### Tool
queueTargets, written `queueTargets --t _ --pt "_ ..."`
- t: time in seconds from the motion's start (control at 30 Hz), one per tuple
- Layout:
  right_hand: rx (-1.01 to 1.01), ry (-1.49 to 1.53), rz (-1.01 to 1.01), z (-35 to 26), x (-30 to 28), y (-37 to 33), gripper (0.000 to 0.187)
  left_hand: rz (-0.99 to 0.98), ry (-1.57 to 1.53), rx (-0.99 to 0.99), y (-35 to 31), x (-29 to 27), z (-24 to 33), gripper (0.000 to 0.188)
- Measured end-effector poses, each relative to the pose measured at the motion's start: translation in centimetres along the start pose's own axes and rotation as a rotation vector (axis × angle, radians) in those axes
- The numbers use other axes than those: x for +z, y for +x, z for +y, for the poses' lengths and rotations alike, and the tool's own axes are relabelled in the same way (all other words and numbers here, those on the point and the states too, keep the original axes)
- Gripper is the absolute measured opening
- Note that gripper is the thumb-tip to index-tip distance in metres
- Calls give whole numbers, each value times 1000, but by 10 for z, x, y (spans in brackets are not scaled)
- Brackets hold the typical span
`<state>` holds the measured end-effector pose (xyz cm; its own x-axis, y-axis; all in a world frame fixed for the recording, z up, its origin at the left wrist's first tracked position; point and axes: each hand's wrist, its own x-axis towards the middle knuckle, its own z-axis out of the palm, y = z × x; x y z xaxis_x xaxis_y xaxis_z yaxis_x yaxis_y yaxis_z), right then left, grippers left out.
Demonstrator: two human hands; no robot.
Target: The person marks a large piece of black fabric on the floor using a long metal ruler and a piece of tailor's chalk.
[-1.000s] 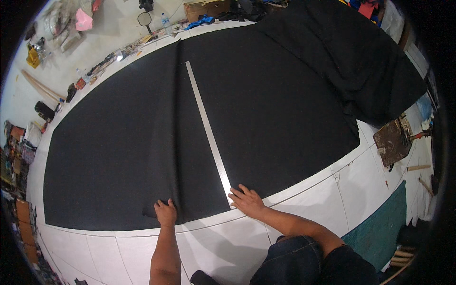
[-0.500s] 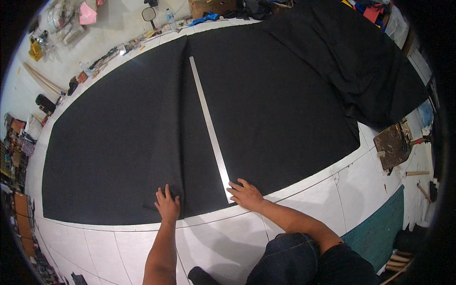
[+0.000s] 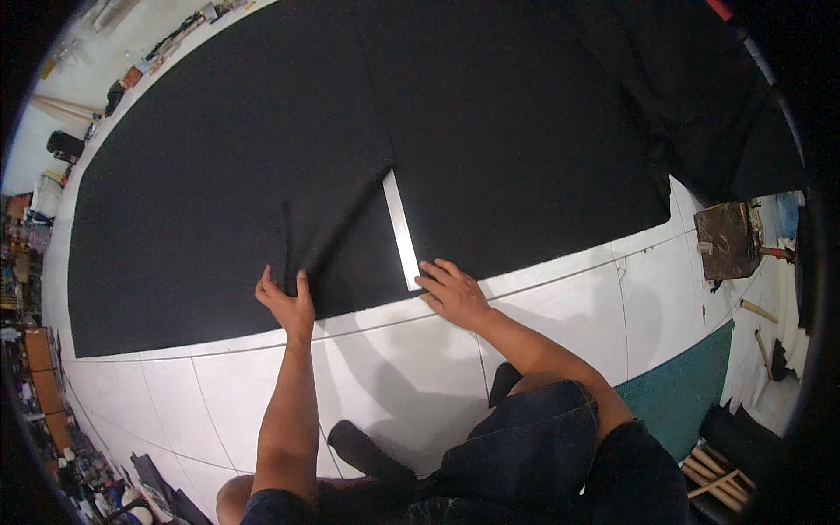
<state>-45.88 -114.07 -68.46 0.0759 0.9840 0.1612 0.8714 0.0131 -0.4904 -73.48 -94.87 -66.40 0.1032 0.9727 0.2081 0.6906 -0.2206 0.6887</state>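
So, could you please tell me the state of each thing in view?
Cloth: spread out, rumpled at upper right
Strip: partly covered by cloth
Left hand: open, thumb and fingers apart, at the cloth
Right hand: open, at the strip's near end
Mat: laid flat

plain black cloth point(image 3: 184, 210), silvery strip point(image 3: 401, 229), dark-lined white tiles point(image 3: 560, 306), green mat point(image 3: 678, 381)

Cloth point(image 3: 175, 219): fold swung rightward, now over the far length of the ruler point(image 3: 402, 236); only the near part exposed.
Left hand point(image 3: 289, 306): previously flat on the fold, now thumb and fingers parted.
View: tipped lower, bringing in a bare knee point(image 3: 232, 501), lower left.
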Motion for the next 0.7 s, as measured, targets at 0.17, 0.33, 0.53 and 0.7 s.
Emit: queueTargets --t 0.17,0.33,0.53,0.7 --pt "47 -1 45 8 -2 -6 36 39 -172 -51 2 2 23 87" --pt "37 14 -10 -5 -5 -5 34 -462 -26 310 -30 7 31 90" --pt "9 -46 -32 -12 -10 -11 34 -603 322 547 -67 30 64 69" --pt "11 -80 -139 -21 -13 -8 39 -478 169 513 -68 59 69 26"
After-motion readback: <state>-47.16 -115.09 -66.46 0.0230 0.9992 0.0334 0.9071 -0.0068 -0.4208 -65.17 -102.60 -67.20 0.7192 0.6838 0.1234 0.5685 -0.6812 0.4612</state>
